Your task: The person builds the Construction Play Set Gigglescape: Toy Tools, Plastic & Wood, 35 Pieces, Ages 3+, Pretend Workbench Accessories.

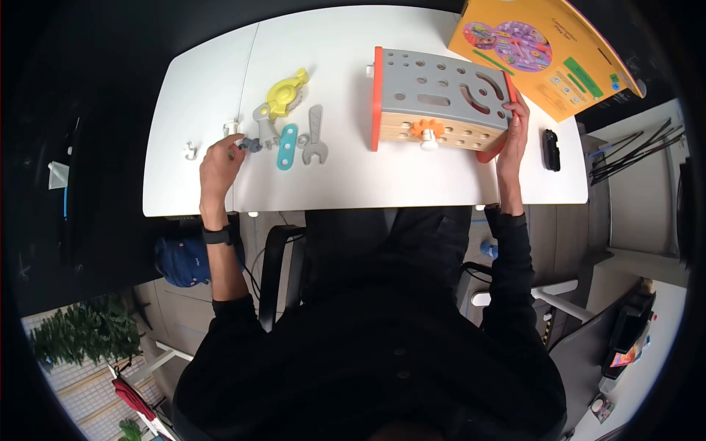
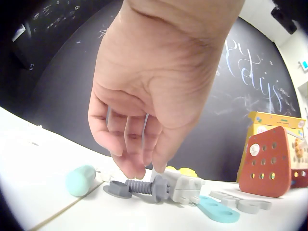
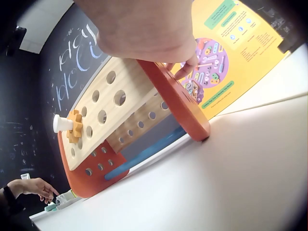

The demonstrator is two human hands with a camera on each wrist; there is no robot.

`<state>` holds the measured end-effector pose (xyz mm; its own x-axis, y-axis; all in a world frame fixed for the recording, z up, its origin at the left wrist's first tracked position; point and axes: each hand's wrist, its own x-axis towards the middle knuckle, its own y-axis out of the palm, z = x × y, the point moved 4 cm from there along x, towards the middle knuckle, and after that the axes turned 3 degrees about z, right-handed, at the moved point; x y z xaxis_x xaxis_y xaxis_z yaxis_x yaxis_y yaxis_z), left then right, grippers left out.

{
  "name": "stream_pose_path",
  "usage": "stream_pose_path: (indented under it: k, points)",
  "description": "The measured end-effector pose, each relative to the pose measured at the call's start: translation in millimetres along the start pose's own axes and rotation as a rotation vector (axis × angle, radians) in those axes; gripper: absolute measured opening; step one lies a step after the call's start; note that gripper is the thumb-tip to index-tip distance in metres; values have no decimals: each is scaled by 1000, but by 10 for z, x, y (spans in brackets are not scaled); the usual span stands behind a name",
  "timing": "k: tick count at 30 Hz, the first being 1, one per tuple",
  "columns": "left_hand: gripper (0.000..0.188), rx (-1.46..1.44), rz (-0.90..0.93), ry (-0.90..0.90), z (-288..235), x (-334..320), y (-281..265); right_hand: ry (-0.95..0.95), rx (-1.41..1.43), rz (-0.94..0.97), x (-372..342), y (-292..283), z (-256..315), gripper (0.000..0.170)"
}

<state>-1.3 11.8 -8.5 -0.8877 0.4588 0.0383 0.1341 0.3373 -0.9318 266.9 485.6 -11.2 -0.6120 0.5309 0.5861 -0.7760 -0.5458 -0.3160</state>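
My left hand point(image 1: 220, 167) hangs over the small toy parts at the left, fingers pointing down and loosely bent. In the left wrist view its fingertips are right above a grey toy bolt point(image 2: 139, 186) with a threaded shaft, and nothing shows between them. Beside the bolt lie a grey nut point(image 2: 119, 189) and a light grey toy piece point(image 2: 182, 186). My right hand point(image 1: 513, 132) grips the red end panel point(image 3: 180, 103) of a wooden toy workbench point(image 1: 448, 84), fingers over its outer side; the thumb is hidden. An orange gear point(image 1: 426, 130) with a white peg sits on the bench's front.
A yellow toy piece point(image 1: 283, 97), a teal strip with holes point(image 1: 287, 147) and a grey toy wrench point(image 1: 315, 140) lie mid-left. A yellow box point(image 1: 544, 55) stands behind the bench. A black object point(image 1: 551, 150) lies near the white table's point(image 1: 338, 184) right edge.
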Motion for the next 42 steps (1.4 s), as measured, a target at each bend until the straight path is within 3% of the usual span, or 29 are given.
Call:
stream_pose_path:
  k: [19,27,36,42]
  points:
    - [31,27,-104,-44,213,-86,-72,23,61,-34,4,23,-63,40]
    - [32,-11,-119,41,229,3,-59,24,45,-37,3,33,-24,40]
    - [28,-36,-86,28,67,41,-17,8,77,-14,-13,21,-75,41]
    - [27,-22,-147,9,308,191,116,-7,71,-30,-1,24,-51,37]
